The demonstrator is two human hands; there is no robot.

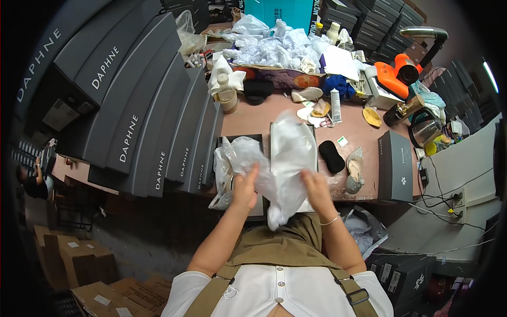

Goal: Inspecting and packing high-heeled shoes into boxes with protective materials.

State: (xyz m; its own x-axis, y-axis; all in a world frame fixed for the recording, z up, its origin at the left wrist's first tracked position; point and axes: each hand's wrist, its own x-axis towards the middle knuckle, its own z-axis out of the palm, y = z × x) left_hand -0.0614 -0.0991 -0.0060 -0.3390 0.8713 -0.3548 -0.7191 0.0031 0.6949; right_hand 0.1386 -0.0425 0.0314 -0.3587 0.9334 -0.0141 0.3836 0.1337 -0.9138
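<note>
A thin, see-through white wrapping sheet (289, 174) hangs crumpled between my hands, blurred in part by motion. My left hand (245, 187) pinches its left side, and my right hand (317, 191) is closed on its right edge. Below the sheet lies an open shoe box (248, 138) with a dark rim. In its left part sits a glittery silver shoe (224, 198), partly covered by wrapping. Beside it a white-lined box part (310, 134) is mostly hidden by the sheet. A second silver pointed shoe (355, 171) rests on the table, right of a black oval pad (331, 157).
Tall stacks of dark shoe boxes (142, 116) crowd the left. A single dark shoe box (395, 166) stands at the right. Behind are a carton of crumpled white paper (274, 47), a bottle (227, 95), a white tube (336, 105) and an orange heat gun (393, 79).
</note>
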